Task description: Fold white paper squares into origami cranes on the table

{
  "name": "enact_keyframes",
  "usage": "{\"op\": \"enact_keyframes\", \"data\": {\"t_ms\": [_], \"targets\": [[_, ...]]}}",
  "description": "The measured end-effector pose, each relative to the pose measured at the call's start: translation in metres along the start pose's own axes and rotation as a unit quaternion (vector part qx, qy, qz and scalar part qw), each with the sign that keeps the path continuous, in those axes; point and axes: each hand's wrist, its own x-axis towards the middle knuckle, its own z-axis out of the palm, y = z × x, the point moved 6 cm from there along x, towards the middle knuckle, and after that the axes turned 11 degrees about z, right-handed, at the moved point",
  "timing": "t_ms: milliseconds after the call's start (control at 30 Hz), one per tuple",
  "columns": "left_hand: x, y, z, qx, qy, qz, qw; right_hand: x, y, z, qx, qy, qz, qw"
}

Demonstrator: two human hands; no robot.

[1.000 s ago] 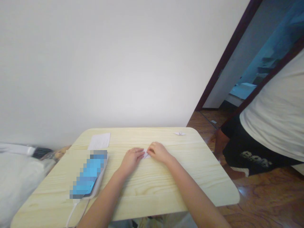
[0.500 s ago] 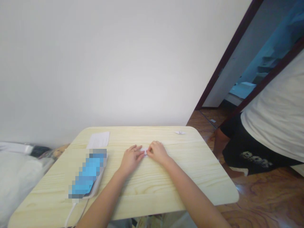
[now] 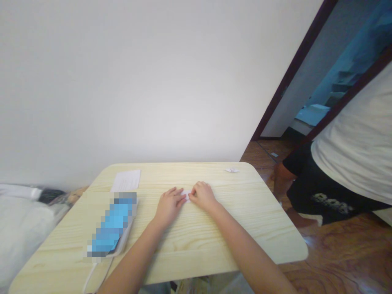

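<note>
A small folded piece of white paper [image 3: 186,195] lies low over the middle of the wooden table [image 3: 196,245], between my two hands. My left hand [image 3: 170,203] pinches its left end with thumb and forefinger, the other fingers reaching forward. At the opposite end my right hand [image 3: 202,196] grips the paper between thumb and curled fingers. Fingertips cover both ends, so the fold's full shape is hidden. Farther back on the right rests a folded white paper piece [image 3: 232,170] with pointed ends, touched by neither hand.
A blurred-out device with a blue screen [image 3: 112,224] lies at the left, a white cable [image 3: 89,277] running from it. Behind it are white paper sheets [image 3: 127,179]. A person in a light shirt [image 3: 361,134] stands right of the table, near a doorway. The wall [image 3: 171,102] borders the far edge.
Both hands keep nearly the same hold on the small paper. The view has shifted very slightly, and the person at the right has moved a little.
</note>
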Motion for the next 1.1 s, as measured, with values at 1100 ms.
{"op": "enact_keyframes", "data": {"t_ms": [1100], "targets": [[-0.013,0.052,-0.005,0.160,-0.097,0.111,0.976,0.010,0.021,0.007,0.101,0.024,0.107,0.989]]}}
